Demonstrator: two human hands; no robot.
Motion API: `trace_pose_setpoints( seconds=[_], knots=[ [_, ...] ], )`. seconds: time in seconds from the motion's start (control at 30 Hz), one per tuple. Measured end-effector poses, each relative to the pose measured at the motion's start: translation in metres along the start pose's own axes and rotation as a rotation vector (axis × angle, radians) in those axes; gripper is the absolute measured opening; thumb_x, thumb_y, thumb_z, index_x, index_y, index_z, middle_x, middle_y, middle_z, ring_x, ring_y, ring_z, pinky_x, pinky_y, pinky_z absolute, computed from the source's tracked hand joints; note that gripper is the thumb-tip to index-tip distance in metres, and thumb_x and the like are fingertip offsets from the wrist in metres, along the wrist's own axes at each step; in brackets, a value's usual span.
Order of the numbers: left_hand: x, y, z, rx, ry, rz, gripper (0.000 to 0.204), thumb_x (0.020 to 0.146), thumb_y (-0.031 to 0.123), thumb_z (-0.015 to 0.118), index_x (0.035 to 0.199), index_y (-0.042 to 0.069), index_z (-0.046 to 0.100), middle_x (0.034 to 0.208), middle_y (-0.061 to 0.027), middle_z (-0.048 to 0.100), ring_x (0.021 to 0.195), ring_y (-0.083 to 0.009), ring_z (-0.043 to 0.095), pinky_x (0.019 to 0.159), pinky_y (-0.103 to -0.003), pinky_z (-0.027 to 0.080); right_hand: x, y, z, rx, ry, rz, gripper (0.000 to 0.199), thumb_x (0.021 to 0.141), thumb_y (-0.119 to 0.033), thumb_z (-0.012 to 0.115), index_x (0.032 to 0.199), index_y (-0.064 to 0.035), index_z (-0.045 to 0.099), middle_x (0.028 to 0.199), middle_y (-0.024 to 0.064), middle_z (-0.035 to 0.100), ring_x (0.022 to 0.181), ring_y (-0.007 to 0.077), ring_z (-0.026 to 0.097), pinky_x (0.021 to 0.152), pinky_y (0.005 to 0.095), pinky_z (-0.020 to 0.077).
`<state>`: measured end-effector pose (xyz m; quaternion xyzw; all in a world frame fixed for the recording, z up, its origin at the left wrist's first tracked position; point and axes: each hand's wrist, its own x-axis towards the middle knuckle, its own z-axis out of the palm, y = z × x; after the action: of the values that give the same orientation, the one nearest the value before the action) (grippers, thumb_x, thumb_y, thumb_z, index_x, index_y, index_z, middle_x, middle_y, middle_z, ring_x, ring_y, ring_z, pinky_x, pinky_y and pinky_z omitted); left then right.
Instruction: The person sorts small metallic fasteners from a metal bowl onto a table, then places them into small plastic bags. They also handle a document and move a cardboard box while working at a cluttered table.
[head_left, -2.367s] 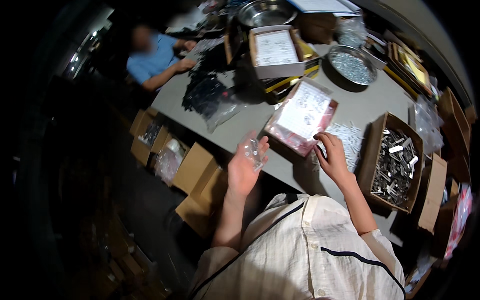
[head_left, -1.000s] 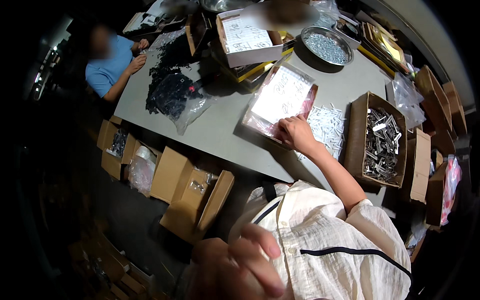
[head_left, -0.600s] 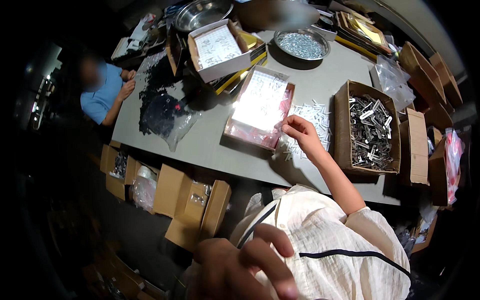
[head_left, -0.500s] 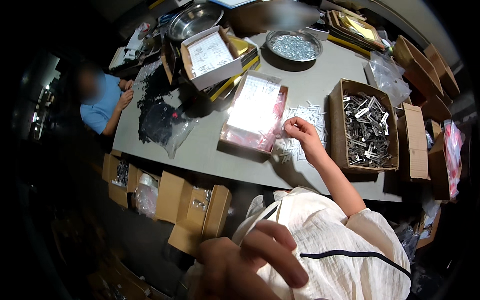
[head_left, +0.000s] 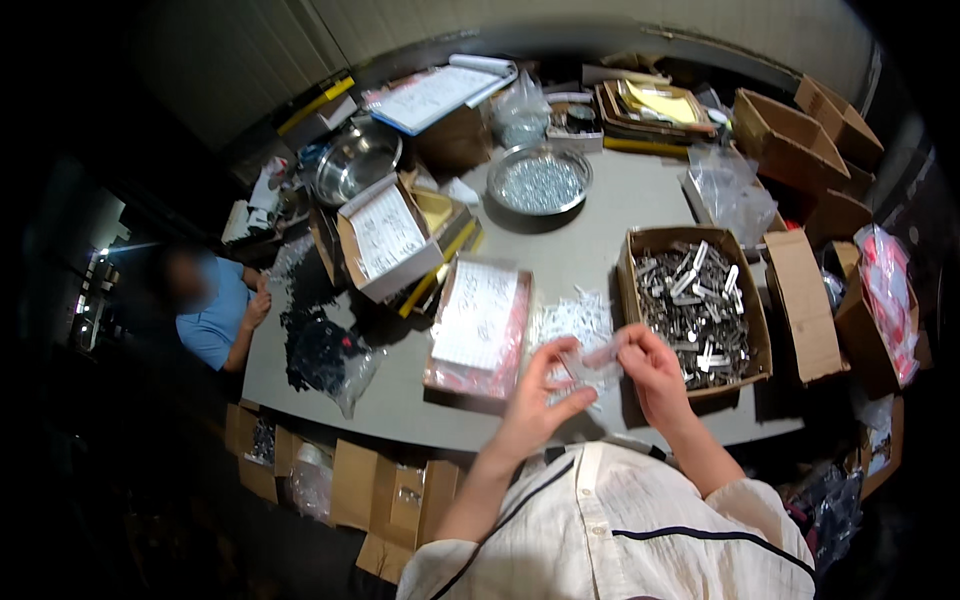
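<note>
A small clear plastic bag is stretched between my two hands, above a heap of small white pieces on the table. My left hand grips its left side, with thumb and forefinger curved around it. At its upper right corner my right hand pinches the bag with closed fingers. Whether anything lies inside the bag is too blurred to tell. Left of the heap stands an open box of clear and red plastic packets, a handwritten white sheet lying on top.
Right of the heap, a cardboard box is full of metal clips. Farther back sits a steel bowl of small shiny parts. Black pieces and a plastic bag lie at the left. A person in blue is at the table's left edge.
My left hand has risen from low in front of my body to meet my right hand over the white pieces. A clear bag now spans both hands. The view has tilted up.
</note>
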<state>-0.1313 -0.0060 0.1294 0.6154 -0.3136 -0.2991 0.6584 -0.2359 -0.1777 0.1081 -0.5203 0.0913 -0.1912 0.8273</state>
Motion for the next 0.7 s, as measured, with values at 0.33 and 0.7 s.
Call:
trace_pose_setpoints(
  seconds=[0.33,0.7],
  knots=[
    [0.034,-0.035,0.006,0.404,0.025,0.041,0.018,0.094,0.009,0.065,0.108,-0.001,0.071,0.089,-0.0095,0.073,0.077,-0.0129,0.069,0.067,-0.028,0.053,0.027,0.000,-0.028,-0.330,-0.097,-0.037,0.031,0.093,-0.008,0.067,0.121,0.0013,0.056,0.111,0.0108,0.068,0.104,0.0151,0.064,0.094,0.0321,0.0502],
    [0.056,-0.045,-0.016,0.402,0.041,0.130,0.016,0.090,0.010,0.069,0.104,0.004,0.075,0.090,-0.0105,0.072,0.076,-0.0200,0.068,0.066,-0.030,0.052,0.031,0.032,-0.040,-0.336,-0.031,0.325,0.013,0.086,-0.004,0.073,0.096,-0.0003,0.065,0.087,0.0028,0.069,0.080,0.0101,0.064,0.073,0.0253,0.0517]
  ],
)
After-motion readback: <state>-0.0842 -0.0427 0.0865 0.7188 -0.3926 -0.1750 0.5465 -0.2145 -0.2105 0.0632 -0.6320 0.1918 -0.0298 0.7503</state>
